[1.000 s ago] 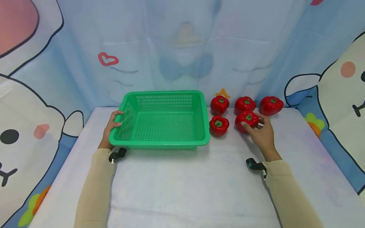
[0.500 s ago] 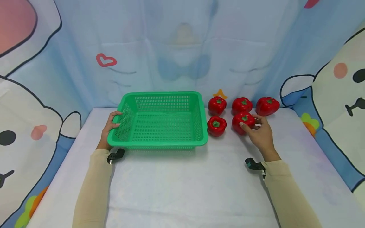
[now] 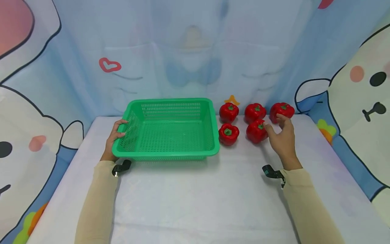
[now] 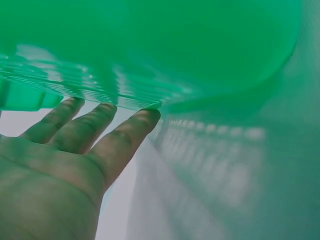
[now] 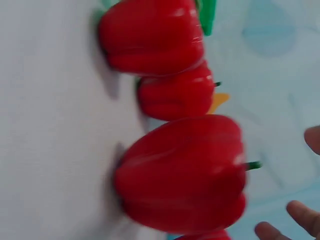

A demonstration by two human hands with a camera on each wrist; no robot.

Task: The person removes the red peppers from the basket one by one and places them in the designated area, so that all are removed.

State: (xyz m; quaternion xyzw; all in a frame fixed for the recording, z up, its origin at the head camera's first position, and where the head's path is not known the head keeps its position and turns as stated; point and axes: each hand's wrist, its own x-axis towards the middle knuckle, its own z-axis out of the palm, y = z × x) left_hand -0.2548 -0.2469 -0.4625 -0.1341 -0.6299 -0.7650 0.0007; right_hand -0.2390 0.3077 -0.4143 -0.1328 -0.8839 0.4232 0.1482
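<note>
At the left end of the green plastic basket (image 3: 170, 154), my left hand (image 3: 112, 139) grips the rim, with digits over the edge. In the left wrist view, three fingers (image 4: 125, 137) lie against the slotted wall below the rim. My right hand (image 3: 281, 142) is spread just right of the front red bell pepper (image 3: 256, 131), holding nothing. Its thumb tip is close to that pepper in the head view, and its fingers reach toward the back right pepper (image 3: 281, 110). In the right wrist view, fingertips show at the right edge, apart from the nearest pepper (image 5: 185, 175).
More red peppers stand right of the basket: one at the front (image 3: 228, 134), one behind it (image 3: 229, 112), and another at the back middle (image 3: 255, 112). A printed blue cloth (image 3: 137, 44) hangs behind the white table (image 3: 195, 196).
My right hand has let go of the front pepper, lifted away and spread its fingers. The left hand stays on the basket. The head view has shifted slightly.
</note>
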